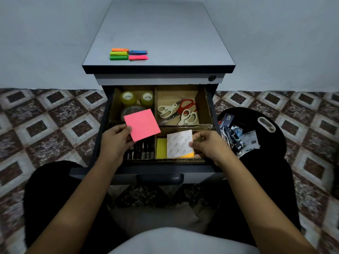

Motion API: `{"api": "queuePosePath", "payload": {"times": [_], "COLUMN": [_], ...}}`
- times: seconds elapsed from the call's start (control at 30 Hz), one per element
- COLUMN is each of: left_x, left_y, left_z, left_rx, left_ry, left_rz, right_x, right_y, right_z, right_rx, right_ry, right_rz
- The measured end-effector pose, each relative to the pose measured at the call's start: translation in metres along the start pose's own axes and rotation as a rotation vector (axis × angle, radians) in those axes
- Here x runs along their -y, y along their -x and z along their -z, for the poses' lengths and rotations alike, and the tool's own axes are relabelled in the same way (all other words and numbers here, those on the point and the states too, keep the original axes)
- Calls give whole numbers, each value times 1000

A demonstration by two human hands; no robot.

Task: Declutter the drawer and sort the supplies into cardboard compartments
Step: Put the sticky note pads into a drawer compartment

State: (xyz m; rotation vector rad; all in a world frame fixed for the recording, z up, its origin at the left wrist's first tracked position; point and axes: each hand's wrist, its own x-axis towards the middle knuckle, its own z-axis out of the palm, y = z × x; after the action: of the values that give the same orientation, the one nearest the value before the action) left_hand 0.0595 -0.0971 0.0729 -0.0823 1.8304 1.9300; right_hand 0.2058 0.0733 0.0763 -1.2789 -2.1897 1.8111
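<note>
Drawer [102, 129] open, cardboard dividers inside. My left hand [114, 142] pinches pink sticky pad [141, 125] above front-left compartment. My right hand [207, 145] grips white-backed pad [179, 143] in front-right compartment, over yellow pad [161, 147].

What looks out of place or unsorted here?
Five small sticky-flag pads sit on the cabinet top, outside the drawer. The left hand holds a pink pad above the compartments, not yet filed. Scissors lie crisscrossed.
</note>
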Motion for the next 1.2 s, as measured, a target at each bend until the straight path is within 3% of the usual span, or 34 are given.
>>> {"api": "queuePosePath", "payload": {"times": [0.17,0.3,0.47,0.83,1.2], "left_x": [3,5,7,7,5], "left_y": [-2,-1,-3,-1,2], "left_z": [0,1,2,1,1], "left_rx": [-6,0,16,18,23], "left_ry": [19,1,-12,-11,6], "left_rz": [7,-6,-11,-29,-25], "right_x": [5,5,-1,-11,-9], "right_y": [-12,-8,-9,-20,-15], "right_z": [-17,-26,-22,-23,-22], "right_rx": [6,-98,-149,-82,-83], "right_ry": [131,474,410,235,252], "right_rz": [5,139,95,5,62]}}
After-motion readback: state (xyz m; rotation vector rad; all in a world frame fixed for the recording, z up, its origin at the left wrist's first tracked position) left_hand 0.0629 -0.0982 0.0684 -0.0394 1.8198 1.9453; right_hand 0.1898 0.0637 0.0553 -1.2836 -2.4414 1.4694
